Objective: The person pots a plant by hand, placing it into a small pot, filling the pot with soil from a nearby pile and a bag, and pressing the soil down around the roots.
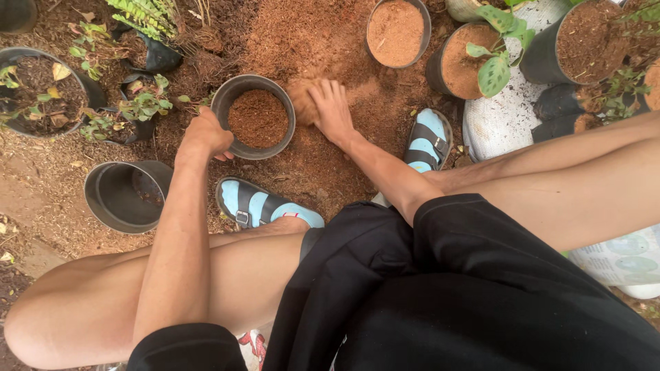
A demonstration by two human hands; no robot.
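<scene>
**Squatting over soil pile, one hand on pot, one in soil**

Bare ground covered in reddish-brown loose soil (323, 34), dry leaves and roots at the left edge. Person squats, black shorts, blue-and-black sandals: one sandal (265, 204) below the pot, other sandal (426, 141) to the right of the hands.

Left hand (206, 134) closed on the left rim of a black round pot (237, 89), fingers curled over the edge, gripping it. Pot stands upright at centre of the ground, partly filled with brown soil.

Right hand (328, 106) just right of that pot, palm down on the soil pile, fingers spread and slightly cupped around a clump of soil; not clamped shut. Hand near the pot rim, contact with the rim can't be told.

Empty black pot (120, 199) lies tipped on its side at the left, below the left arm. Large pot with dark soil and small green plants (34, 96) at far left edge. Two soil-filled pots at top: one (397, 31) top centre, one with a green leafy plant (460, 65) beside it. Bigger dark pot (588, 41) at top right corner. White sack (505, 120) under the right-hand pots.
</scene>
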